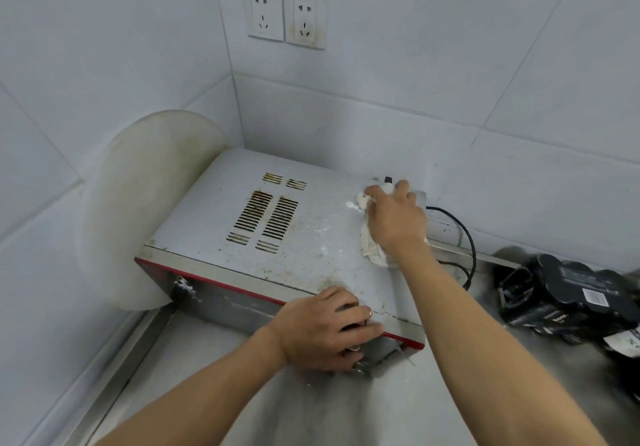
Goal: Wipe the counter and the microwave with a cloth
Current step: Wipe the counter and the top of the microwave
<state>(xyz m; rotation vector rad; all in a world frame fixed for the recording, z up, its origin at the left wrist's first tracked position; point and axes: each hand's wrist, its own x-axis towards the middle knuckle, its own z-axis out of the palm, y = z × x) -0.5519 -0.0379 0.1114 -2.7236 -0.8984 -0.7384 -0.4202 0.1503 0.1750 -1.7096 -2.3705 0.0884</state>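
White cloth (pixel 372 248) is bunched under the right hand (pixel 394 217), gripped by curled fingers and pressed onto the far right corner of the microwave (pixel 311 210) top. Left hand (pixel 322 331) is set on the front top edge of the microwave, fingers curled over the edge, apparently to brace it. The microwave stands in the corner of the steel table (pixel 346 411), with a round pale board (pixel 138 203) leaned against the wall on its left side. A black cable (pixel 465 234) is seen behind the right hand, and black bags (pixel 561 296) lie on the table further right. Progress is judged early: white powdery smears are visible just beside the cloth, brown specks are scattered over the middle and front of the top, and the vent slots (pixel 266 217) look rusty and dirty. The front face is smudged too. The table looks dull and streaky, and whether it has been wiped cannot be told. Most of the top, the front and sides, and probably the table are judged left to do.
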